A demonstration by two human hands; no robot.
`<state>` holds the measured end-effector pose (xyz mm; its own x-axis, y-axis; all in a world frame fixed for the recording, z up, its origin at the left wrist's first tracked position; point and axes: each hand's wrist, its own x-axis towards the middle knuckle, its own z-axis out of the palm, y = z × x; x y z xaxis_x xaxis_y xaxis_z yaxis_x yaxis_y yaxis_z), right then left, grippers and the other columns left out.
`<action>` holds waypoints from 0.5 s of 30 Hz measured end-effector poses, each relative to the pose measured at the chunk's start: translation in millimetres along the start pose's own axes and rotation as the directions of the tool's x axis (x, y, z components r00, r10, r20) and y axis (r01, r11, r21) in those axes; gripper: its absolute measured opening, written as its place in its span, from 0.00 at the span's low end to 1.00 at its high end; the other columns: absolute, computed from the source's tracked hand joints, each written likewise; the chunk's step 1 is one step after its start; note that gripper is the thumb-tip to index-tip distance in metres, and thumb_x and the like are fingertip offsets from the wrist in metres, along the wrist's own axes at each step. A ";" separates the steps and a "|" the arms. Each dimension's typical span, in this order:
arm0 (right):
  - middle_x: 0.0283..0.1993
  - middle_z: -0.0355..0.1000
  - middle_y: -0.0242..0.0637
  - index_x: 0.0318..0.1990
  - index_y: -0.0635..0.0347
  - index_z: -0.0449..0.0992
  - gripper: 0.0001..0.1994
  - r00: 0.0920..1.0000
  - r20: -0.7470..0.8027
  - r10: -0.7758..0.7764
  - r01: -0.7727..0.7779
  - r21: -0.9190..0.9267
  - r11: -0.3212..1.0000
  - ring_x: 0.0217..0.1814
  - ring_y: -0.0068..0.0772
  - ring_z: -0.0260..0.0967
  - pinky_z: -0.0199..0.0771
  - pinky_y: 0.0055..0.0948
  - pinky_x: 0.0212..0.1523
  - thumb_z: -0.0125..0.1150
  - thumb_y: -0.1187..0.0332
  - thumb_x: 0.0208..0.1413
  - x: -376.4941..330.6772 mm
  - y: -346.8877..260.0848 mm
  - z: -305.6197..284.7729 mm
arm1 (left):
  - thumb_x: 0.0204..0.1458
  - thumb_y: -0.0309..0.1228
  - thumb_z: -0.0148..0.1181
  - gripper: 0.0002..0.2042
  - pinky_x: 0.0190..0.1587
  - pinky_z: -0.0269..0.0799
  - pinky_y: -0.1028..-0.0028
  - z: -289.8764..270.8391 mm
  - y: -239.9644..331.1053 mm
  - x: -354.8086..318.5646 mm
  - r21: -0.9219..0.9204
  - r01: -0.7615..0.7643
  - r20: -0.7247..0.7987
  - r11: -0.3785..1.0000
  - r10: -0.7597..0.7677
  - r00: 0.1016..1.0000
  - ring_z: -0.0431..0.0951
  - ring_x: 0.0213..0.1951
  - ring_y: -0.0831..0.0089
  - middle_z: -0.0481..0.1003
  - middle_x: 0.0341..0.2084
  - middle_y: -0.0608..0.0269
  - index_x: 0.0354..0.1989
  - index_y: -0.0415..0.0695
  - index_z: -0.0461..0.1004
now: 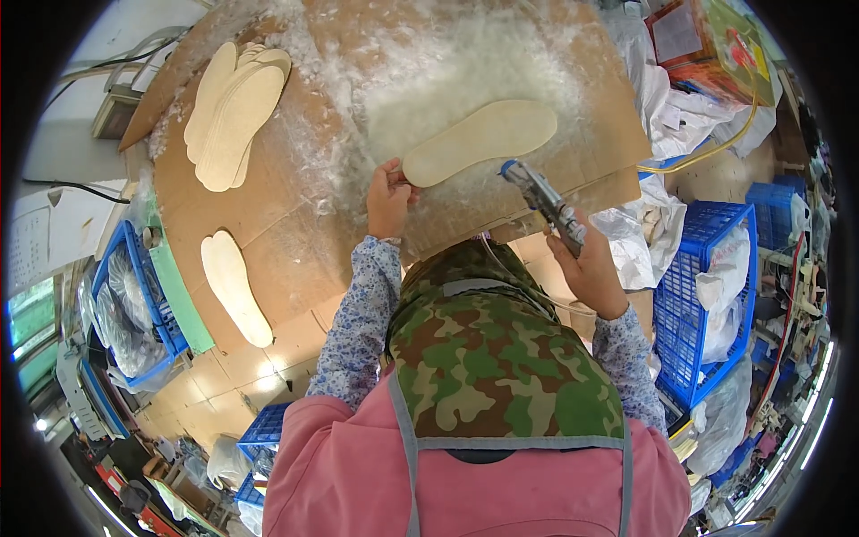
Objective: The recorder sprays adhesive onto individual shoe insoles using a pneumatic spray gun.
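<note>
A cream-coloured insole point(488, 136) lies slantwise on the cardboard-covered table point(304, 224) in front of me. The fingers of my left hand point(387, 204) close on its left end, thumb along the near edge. My right hand point(591, 267) is wrapped around a metal spray gun point(548, 204) with a blue tip, which points toward the insole from its near side. A pale mist hangs over the cardboard beyond the insole. At the far left sits a fanned stack of insoles point(237, 116). Closer on the left, one or more insoles point(234, 286) reach past the cardboard's near edge.
White fluffy residue coats much of the cardboard. On the right stand a blue plastic crate point(702, 295) with bags and a printed box point(707, 49). A yellow hose point(707, 154) runs below that box. Another blue basket point(134, 304) with plastic bags is at the left.
</note>
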<state>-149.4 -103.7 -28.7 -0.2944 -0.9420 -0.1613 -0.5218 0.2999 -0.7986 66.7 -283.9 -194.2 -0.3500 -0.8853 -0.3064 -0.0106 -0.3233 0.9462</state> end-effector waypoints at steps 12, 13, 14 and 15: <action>0.29 0.69 0.48 0.42 0.69 0.70 0.12 0.974 -0.219 0.054 -0.078 -0.100 0.992 0.27 0.37 0.65 0.65 0.32 0.31 0.56 0.70 0.54 4.8 48.8 -45.3 | 0.48 0.20 0.47 0.20 0.32 0.78 0.74 21.8 39.2 -1.6 0.005 0.008 -0.121 1.000 -0.007 0.993 0.76 0.35 0.70 0.69 0.39 0.55 0.53 0.36 0.62; 0.27 0.69 0.44 0.40 0.71 0.70 0.12 0.964 -0.138 0.226 -0.237 -0.072 0.969 0.26 0.31 0.62 0.62 0.32 0.28 0.55 0.70 0.53 6.2 49.8 -51.9 | 0.48 0.19 0.46 0.21 0.34 0.79 0.73 18.9 53.0 -8.3 -0.041 -0.026 -0.116 0.999 0.021 0.993 0.75 0.38 0.69 0.69 0.41 0.56 0.54 0.38 0.62; 0.22 0.66 0.35 0.38 0.71 0.70 0.11 0.969 -0.242 0.051 -0.039 0.053 0.998 0.23 0.24 0.57 0.56 0.31 0.23 0.55 0.71 0.52 5.7 65.8 -49.1 | 0.48 0.19 0.46 0.21 0.34 0.79 0.73 19.0 66.5 -17.3 -0.030 -0.041 -0.185 0.999 0.035 0.982 0.75 0.38 0.69 0.69 0.41 0.56 0.54 0.38 0.62; 0.19 0.60 0.26 0.35 0.69 0.69 0.09 0.961 -0.248 0.121 -0.079 0.175 0.981 0.21 0.18 0.52 0.51 0.27 0.20 0.55 0.70 0.53 4.7 59.7 -48.1 | 0.49 0.20 0.46 0.21 0.35 0.78 0.72 16.4 79.3 -27.1 -0.105 -0.119 -0.174 0.987 0.100 0.980 0.75 0.40 0.69 0.69 0.42 0.57 0.54 0.40 0.62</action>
<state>-220.4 -82.9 -49.3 -0.5450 -0.8314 -0.1081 -0.3489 0.3422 -0.8725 59.9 -280.0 -109.2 -0.1808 -0.9577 -0.2239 0.1298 -0.2489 0.9598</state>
